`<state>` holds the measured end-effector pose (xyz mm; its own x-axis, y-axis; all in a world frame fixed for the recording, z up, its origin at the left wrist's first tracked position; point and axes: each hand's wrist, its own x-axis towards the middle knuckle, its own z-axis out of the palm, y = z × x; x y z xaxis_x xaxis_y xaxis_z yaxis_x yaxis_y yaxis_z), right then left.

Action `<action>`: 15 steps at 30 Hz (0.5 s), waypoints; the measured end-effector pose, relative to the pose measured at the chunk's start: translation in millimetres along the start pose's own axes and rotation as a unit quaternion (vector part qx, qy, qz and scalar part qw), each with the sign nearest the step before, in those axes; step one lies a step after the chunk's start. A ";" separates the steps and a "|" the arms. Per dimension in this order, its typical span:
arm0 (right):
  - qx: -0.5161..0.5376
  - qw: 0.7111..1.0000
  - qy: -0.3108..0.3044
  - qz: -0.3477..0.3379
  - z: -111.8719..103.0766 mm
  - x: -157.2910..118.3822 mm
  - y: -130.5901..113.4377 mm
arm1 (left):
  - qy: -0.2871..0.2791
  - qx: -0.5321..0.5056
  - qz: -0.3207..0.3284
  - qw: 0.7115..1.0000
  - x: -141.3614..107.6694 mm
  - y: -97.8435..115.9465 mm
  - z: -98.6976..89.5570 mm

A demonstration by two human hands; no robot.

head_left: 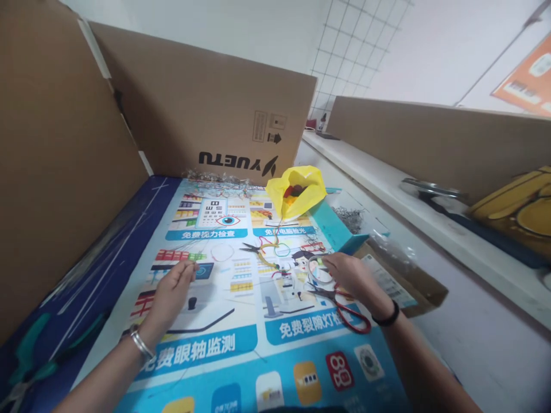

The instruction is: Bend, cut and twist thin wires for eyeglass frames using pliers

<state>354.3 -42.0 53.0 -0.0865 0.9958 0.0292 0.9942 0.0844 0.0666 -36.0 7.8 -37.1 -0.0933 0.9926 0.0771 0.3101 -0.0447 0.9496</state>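
Note:
Over the left part of the printed mat (247, 310), my left hand (174, 287) is closed, fingertips pressed together; what they hold, if anything, is too small to name. My right hand (350, 275) is closed too, beside a clear ring-shaped roll (319, 279); whether it grips the roll or something thin is unclear. Just below it lie red-handled scissors (350, 316). Between my hands and farther back are yellow-handled pliers (264, 252), with a green ring (282, 249) beside them. Fine wire or thread lies on the mat.
Behind the pliers stands an open yellow bag (303, 186). A teal box (331, 223) and a cardboard box (413, 278) are at the right. Teal-handled pliers (32, 350) lie at the left. Cardboard panels (206, 109) rise at the back and left.

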 end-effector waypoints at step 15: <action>0.037 0.992 -0.057 -0.105 46.5 67.4 -111.1 | -0.037 -0.037 -0.033 0.998 3.4 8.7 -1.8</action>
<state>241.0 17.4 1.2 -0.2887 0.9531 -0.0910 0.9573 0.2886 -0.0144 -35.4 10.6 -28.0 -0.0393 0.9992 -0.0058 0.2355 0.0149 0.9718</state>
